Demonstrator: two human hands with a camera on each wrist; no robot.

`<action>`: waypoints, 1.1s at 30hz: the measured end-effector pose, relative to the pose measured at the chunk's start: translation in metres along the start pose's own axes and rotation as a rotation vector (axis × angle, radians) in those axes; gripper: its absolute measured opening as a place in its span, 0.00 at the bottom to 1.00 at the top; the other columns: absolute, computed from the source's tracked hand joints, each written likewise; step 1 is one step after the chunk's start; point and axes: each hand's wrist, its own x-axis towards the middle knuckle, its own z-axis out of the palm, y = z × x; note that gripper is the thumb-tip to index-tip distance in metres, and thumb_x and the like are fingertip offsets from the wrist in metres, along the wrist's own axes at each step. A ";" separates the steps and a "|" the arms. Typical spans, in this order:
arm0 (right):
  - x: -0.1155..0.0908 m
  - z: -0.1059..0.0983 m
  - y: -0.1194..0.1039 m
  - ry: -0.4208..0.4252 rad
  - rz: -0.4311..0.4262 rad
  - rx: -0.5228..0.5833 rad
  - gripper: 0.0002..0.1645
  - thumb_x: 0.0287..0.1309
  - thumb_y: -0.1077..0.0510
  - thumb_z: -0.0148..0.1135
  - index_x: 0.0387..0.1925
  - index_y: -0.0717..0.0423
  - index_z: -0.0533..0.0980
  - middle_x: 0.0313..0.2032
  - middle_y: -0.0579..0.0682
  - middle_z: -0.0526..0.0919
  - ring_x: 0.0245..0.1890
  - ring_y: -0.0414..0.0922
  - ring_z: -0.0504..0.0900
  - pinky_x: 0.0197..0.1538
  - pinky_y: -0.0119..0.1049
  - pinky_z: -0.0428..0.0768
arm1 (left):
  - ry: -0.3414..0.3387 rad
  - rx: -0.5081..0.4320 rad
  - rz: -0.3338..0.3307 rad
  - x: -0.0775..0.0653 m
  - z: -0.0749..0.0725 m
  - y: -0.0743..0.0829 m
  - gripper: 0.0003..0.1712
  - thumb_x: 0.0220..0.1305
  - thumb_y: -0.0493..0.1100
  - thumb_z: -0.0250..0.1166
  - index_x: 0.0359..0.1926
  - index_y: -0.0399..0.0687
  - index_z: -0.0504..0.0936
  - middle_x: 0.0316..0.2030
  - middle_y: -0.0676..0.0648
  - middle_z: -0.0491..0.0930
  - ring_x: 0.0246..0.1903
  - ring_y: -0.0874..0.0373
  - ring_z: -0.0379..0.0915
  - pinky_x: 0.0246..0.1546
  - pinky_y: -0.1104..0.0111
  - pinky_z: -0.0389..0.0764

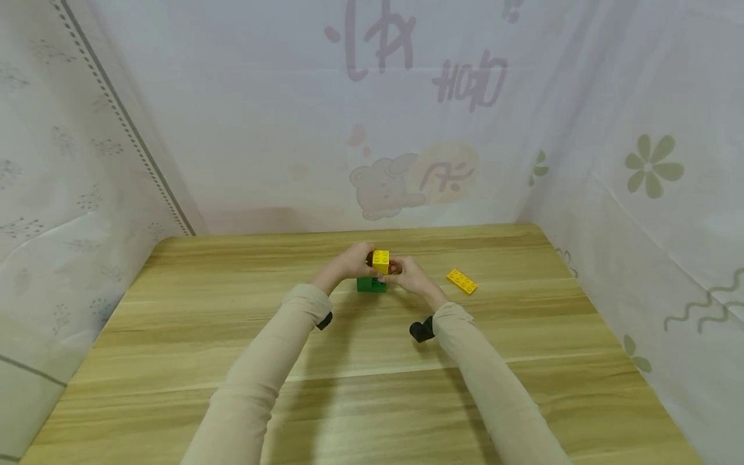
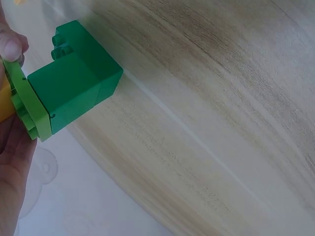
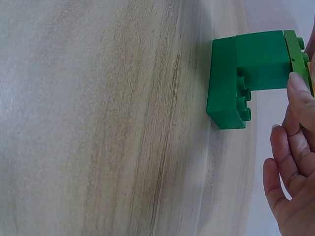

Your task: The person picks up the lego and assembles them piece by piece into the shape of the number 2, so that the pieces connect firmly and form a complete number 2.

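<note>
A yellow building brick tops a stack of toy bricks between the two hands. Beneath it lies a thin light green plate, set on a dark green brick. A longer dark green brick forms the foot of the stack on the table, with bare studs on one side. From the left, my left hand grips the upper stack around the yellow brick. My right hand holds it from the other side, a fingertip against the light green plate in the right wrist view, its lower fingers loosely curled.
A flat yellow plate with studs lies on the wooden table, to the right of my right hand. Printed white curtains stand behind the table and along both sides. Black wrist gear shows below the right sleeve.
</note>
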 end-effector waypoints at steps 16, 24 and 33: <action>0.000 0.000 -0.005 -0.019 0.000 -0.028 0.20 0.53 0.65 0.62 0.49 0.67 0.73 0.39 0.60 0.80 0.35 0.45 0.78 0.42 0.33 0.79 | 0.016 0.026 -0.014 0.000 0.004 -0.002 0.29 0.52 0.40 0.68 0.53 0.33 0.71 0.46 0.38 0.77 0.45 0.50 0.75 0.48 0.62 0.77; 0.001 -0.002 -0.006 -0.040 0.018 -0.043 0.18 0.52 0.66 0.62 0.47 0.67 0.73 0.34 0.57 0.79 0.31 0.43 0.76 0.38 0.31 0.78 | 0.023 0.040 -0.017 -0.002 0.004 0.002 0.27 0.52 0.40 0.68 0.51 0.32 0.71 0.45 0.38 0.77 0.44 0.50 0.75 0.48 0.62 0.77; 0.000 -0.002 -0.011 -0.062 0.029 -0.023 0.20 0.53 0.66 0.61 0.49 0.68 0.72 0.35 0.58 0.79 0.33 0.44 0.77 0.39 0.31 0.78 | 0.030 -0.044 0.030 -0.005 0.006 -0.006 0.28 0.53 0.38 0.67 0.53 0.31 0.70 0.48 0.37 0.76 0.48 0.47 0.74 0.51 0.60 0.76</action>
